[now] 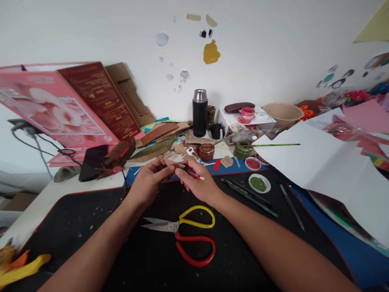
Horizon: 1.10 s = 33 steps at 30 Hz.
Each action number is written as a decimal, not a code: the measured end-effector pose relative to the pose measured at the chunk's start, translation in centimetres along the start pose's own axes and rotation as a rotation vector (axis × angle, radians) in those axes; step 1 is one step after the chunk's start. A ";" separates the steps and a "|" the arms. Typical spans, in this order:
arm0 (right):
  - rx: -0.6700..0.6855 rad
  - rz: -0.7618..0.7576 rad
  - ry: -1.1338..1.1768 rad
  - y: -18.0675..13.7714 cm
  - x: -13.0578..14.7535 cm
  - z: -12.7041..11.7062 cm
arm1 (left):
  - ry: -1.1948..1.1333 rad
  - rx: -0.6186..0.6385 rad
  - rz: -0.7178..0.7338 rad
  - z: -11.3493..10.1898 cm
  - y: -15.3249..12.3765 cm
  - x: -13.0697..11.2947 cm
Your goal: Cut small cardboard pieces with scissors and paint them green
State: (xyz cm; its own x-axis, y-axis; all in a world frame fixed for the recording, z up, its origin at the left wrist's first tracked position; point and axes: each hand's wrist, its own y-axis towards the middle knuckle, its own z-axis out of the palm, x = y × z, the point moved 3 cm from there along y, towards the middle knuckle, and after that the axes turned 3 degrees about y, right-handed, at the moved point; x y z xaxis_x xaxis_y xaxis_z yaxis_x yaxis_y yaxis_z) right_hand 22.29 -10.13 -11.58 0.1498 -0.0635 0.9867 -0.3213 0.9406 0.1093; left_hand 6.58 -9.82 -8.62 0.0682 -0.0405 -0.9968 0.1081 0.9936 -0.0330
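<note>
My left hand (147, 180) is closed, pinching a small piece of brown cardboard (179, 165) between thumb and fingers. A bit of red shows at its thumb tip. My right hand (202, 184) touches the left at the fingertips and grips a thin red pencil-like stick (197, 176), whose pale end sticks out to the right. The stick's other end is hidden by the fingers. Below both hands, scissors (173, 226) with one yellow and one red handle lie on the black mat (136, 259), blades slightly apart and pointing left.
Behind my hands stand a brown paint jar (206, 152), a green paint jar (243, 150) and a black flask (199, 115). A lid with green paint (259, 183) and a dark cutter (249, 196) lie right. White paper (322, 166) covers the right side; a pink box (60, 105) leans left.
</note>
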 end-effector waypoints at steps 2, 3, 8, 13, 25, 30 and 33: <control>-0.005 0.001 0.002 0.1 0.0 0.0 | -0.005 -0.015 -0.009 0.0 0.0 0.1; -0.006 0.002 0.000 0.1 0.0 0.0 | -0.007 -0.019 -0.011 0.0 0.0 0.2; -0.012 -0.004 -0.007 0.1 -0.2 -0.1 | -0.022 -0.025 -0.015 0.0 0.1 0.4; -0.025 -0.018 -0.018 0.0 0.1 0.0 | -0.056 -0.006 -0.055 0.2 0.1 0.6; 0.055 0.001 -0.142 -0.1 0.5 -0.1 | 0.212 0.212 -0.118 -1.8 0.3 -0.5; 0.115 -0.016 -0.232 -0.4 1.1 0.1 | 0.401 0.334 -0.089 -3.0 0.1 -1.3; 0.178 -0.034 -0.284 -0.7 1.6 0.4 | 0.505 0.377 -0.054 -3.2 -0.1 -1.8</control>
State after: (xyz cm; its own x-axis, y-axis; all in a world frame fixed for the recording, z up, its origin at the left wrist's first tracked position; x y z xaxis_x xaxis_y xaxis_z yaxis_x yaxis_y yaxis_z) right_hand 22.37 -10.99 -10.04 -0.0948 -0.2078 0.9736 -0.4823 0.8651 0.1377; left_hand 3.26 -9.51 -7.07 -0.4135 0.0570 -0.9087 0.4469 0.8823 -0.1480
